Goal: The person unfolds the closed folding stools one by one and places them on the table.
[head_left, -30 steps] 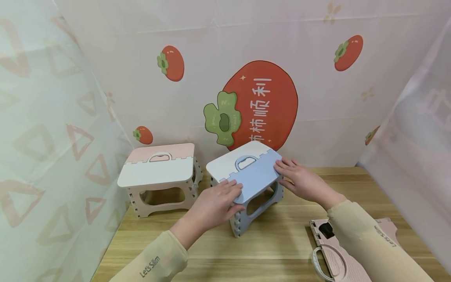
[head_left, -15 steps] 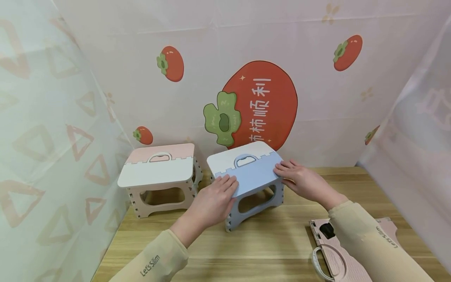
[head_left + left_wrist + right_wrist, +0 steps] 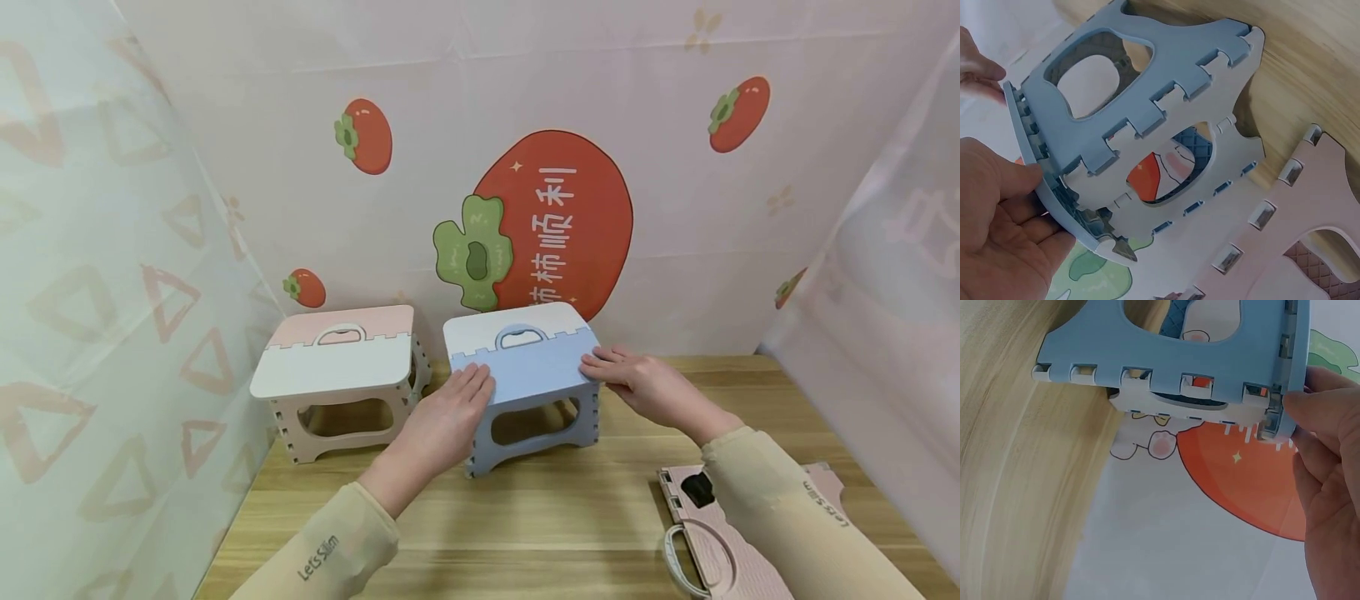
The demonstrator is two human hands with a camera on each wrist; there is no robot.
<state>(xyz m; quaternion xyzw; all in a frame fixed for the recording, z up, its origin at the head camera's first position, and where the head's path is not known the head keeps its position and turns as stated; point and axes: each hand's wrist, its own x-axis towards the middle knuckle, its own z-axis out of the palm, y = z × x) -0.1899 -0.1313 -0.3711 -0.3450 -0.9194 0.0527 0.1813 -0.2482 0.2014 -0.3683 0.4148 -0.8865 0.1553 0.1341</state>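
A folding stool (image 3: 536, 367) with a blue and white top stands upright on its unfolded legs at mid-table, near the back wall. My left hand (image 3: 447, 414) holds the left end of its top, fingers lying on the blue surface. In the left wrist view, the left thumb (image 3: 1019, 177) rests against the top's edge. The opposite end is held by my right hand (image 3: 637, 383). The right wrist view has that thumb (image 3: 1316, 409) at the edge, while its fingers are partly hidden behind the top. Left of it stands a pink and white folding stool (image 3: 333, 367).
A folded pink stool (image 3: 708, 533) with a pale handle lies at the front right, partly under my right sleeve (image 3: 787, 500). Printed cloth (image 3: 675, 250) walls the wooden table (image 3: 540, 533) at the back and sides.
The blue and white stool has turned from a slant to nearly square with the back wall, its left front leg swinging back and left. Both hands stay on its top.
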